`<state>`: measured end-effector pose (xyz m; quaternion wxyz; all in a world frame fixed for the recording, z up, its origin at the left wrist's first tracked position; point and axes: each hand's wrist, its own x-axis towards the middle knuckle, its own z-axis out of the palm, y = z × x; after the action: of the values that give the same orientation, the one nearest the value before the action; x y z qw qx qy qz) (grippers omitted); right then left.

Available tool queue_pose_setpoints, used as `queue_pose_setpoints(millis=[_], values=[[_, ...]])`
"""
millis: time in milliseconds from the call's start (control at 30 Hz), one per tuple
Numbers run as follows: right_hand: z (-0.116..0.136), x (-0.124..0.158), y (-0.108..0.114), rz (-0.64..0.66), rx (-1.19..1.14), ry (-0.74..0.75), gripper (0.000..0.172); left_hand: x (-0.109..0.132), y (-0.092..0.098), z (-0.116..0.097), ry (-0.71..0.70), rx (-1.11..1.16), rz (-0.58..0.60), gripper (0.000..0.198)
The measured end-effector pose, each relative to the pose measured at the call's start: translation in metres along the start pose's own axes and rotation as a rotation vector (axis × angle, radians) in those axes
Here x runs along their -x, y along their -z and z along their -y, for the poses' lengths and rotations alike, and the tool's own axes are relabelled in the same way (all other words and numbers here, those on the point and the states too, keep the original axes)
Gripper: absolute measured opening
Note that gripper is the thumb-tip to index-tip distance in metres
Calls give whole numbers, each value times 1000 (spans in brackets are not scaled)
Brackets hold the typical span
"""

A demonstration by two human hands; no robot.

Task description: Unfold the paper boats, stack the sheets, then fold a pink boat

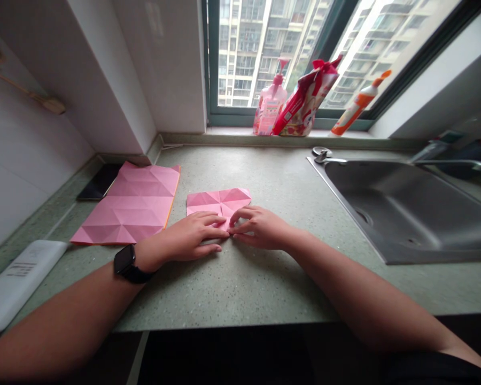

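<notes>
- the folded pink origami paper (pixel 218 203) lies flat on the table, just in front of the window and left of the sink, its surface marked with diagonal creases and its near point drawn in between the hands.
- the left hand (pixel 180 235) is open, not clenched, with its fingers lying across the lower left of the paper and holding it down.
- the right hand (pixel 260 227) is curled lightly at the paper's near point, and its fingertips (pixel 234 227) nearly meet the left hand; i cannot tell whether they pinch the paper or only press on it.
- the step in hand looks like shaping a fold along creases already made; the next move calls for keeping the layers lined up and pressing evenly along the fold.
- a larger creased pink sheet (pixel 128 203) lies just to the left, with an orange edge showing along one side, partly over a dark smartphone (pixel 98 182).
- a black smartwatch (pixel 124 263) sits on the left wrist.
- a white plastic slab (pixel 22 283) with printed lines lies at the table's left edge.
- the table (pixel 240 289) is speckled green stone, with a stainless steel sink (pixel 444 261) set into it on the right.
- on the window ledge stand a pink pump bottle (pixel 270 104), a red patterned pouch (pixel 304 101) and an orange-capped bottle (pixel 358 104).
</notes>
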<state>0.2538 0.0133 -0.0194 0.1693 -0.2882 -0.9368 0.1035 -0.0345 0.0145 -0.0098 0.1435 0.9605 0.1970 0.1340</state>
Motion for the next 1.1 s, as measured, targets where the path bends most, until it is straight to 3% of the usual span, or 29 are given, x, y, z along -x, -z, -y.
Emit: queue_pose_setpoints(millis=[300,500,867,967,1100], values=[[-1,-4,3,25,-72,-100,15,-1,0,0,48,17,13,32],[-15,-2,10,10,-22,-208,15,-1,1,-1,62,17,31,31],[-66,8,11,-157,104,-429,21,-1,0,-2,76,58,15,30],[-72,11,11,-193,165,-511,23,-1,2,-2,78,65,22,30],[-69,12,12,-372,249,-525,26,-1,2,-4,61,40,30,29]])
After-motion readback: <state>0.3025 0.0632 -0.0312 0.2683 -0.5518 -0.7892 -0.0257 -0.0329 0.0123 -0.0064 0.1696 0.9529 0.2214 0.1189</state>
